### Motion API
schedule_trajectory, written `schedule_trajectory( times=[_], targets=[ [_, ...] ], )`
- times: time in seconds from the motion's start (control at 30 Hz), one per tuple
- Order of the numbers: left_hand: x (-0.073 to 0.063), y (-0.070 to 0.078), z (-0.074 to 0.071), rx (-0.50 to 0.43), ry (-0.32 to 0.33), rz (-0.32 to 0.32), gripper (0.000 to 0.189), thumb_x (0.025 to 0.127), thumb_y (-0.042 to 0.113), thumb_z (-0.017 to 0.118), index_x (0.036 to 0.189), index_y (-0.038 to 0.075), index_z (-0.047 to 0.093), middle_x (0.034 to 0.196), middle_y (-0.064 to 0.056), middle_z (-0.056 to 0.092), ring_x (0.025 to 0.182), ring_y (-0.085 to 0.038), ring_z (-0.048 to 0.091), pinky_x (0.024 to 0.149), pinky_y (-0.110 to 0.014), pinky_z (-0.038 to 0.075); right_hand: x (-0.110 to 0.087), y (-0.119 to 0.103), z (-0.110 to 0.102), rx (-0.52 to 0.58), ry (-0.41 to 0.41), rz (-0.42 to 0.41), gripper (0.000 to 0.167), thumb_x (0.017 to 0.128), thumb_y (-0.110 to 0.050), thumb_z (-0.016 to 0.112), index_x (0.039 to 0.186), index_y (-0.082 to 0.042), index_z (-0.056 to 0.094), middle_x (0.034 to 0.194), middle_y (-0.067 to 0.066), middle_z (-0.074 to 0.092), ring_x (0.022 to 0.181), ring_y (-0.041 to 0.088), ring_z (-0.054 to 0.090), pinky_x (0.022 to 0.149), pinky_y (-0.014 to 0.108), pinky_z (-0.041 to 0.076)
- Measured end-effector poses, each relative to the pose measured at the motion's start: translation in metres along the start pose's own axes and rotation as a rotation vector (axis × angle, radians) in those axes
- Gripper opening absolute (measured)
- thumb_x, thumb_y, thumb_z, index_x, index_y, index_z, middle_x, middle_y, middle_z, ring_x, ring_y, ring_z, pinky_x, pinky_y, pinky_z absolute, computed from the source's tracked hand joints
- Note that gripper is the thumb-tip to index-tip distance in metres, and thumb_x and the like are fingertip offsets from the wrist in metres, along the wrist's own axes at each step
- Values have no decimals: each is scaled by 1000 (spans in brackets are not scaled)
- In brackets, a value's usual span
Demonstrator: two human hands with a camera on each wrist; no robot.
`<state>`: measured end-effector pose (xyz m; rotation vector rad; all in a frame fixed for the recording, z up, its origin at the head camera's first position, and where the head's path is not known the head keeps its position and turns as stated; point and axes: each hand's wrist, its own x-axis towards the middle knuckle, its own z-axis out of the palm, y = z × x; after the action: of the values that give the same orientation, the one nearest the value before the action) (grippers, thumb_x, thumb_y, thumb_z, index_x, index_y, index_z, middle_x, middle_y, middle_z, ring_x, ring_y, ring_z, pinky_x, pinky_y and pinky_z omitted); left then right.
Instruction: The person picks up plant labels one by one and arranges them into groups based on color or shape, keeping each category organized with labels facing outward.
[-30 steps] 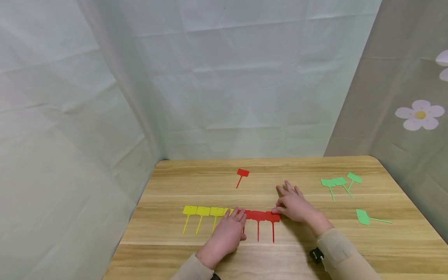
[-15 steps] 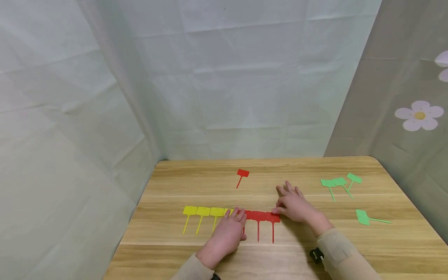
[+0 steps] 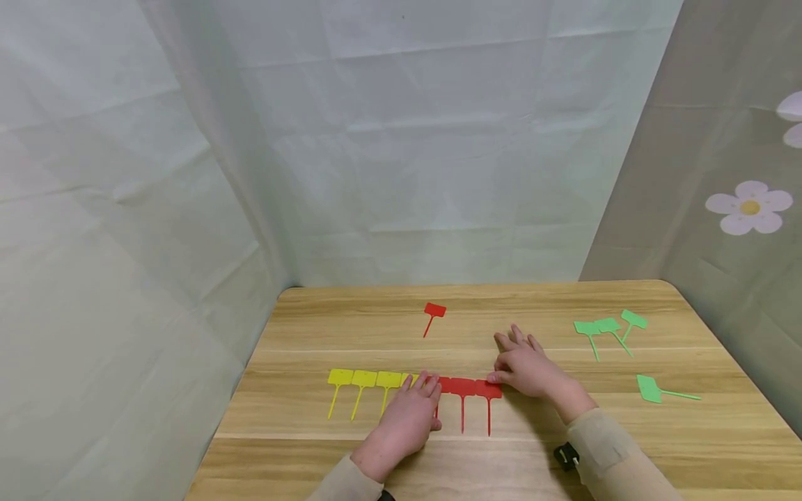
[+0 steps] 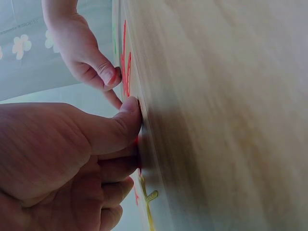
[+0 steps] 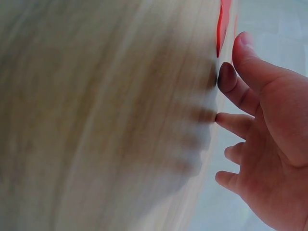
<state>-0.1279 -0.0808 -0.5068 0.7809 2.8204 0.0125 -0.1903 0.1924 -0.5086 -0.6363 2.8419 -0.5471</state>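
Several yellow plant labels (image 3: 364,378) and several red plant labels (image 3: 462,387) lie side by side in one row, their heads meeting and stems toward the person. Over the join of the two colours rests my left hand (image 3: 406,416), fingers extended onto the heads and hiding part of them. My right hand (image 3: 529,370) is at the row's right end, thumb at the corner of the last red label (image 3: 489,389), the other fingers spread beyond it toward the table. The right wrist view shows that hand (image 5: 281,115) with nothing gripped in it.
A lone red label (image 3: 435,309) lies behind the row. At the right are three green labels (image 3: 587,328) close together, and another green label (image 3: 649,389) nearer the front. All are on a wooden table (image 3: 301,473), with pale cloth walls (image 3: 426,174) around it.
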Motion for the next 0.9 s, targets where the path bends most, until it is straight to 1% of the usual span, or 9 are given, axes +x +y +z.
schedule_trajectory(
  times=[0.17,0.33,0.43,0.57,0.63,0.7,0.8,0.83,0.9],
  targets=[
    [0,0,0,-9,-16,-6,66,98,38,77,155,10,58,164,-4,50,156,-27,40,126,-48,34,3,0,-1,13,-26,9,25,99,-42,76,82,-25,70,164,32,39,152,63,22,119,79,17],
    [0,0,0,1,-22,-7,67,98,39,77,155,11,58,164,-3,50,156,-26,40,126,-48,34,7,-1,-7,13,-28,-1,20,99,-39,77,88,-22,76,158,34,45,148,66,30,116,80,25],
    [1,0,0,13,-23,-8,67,98,40,76,155,11,58,164,-3,50,155,-26,40,126,-48,34,11,-3,-11,6,-21,0,17,100,-35,77,91,-21,78,154,33,51,146,65,34,116,77,30],
    [1,0,0,23,-25,-7,67,98,40,76,156,12,58,164,-2,50,155,-25,40,126,-47,34,20,-7,-17,-4,-9,-5,18,100,-33,78,90,-18,76,145,28,60,142,64,42,115,70,39],
    [2,0,0,22,-27,-9,67,98,40,76,156,12,58,165,-2,49,156,-25,39,126,-47,33,26,-11,-19,-12,0,-11,19,99,-32,78,89,-17,74,137,23,65,139,62,47,113,66,44],
    [2,0,1,19,-30,-11,67,98,40,76,156,12,58,165,-2,49,156,-25,39,126,-47,33,32,-14,-21,-15,10,-14,18,99,-31,79,89,-16,73,124,14,69,133,55,55,107,61,51],
    [2,1,0,16,-33,-16,67,98,40,76,156,12,58,165,-2,49,156,-25,39,126,-47,33,41,-20,-24,-4,15,-1,18,99,-31,78,90,-17,71,128,17,69,136,51,55,107,58,52],
    [1,1,0,17,-27,-14,67,98,40,77,155,11,58,165,-2,49,156,-25,40,126,-46,33,45,-22,-24,1,17,3,17,99,-30,78,90,-18,71,128,15,69,135,49,56,104,57,53],
    [0,2,-1,20,-14,-8,66,98,38,77,155,10,59,164,-3,50,155,-26,40,126,-46,33,53,-25,-25,21,18,13,16,100,-30,78,91,-19,71,128,15,70,126,42,62,101,54,55]
  ],
)
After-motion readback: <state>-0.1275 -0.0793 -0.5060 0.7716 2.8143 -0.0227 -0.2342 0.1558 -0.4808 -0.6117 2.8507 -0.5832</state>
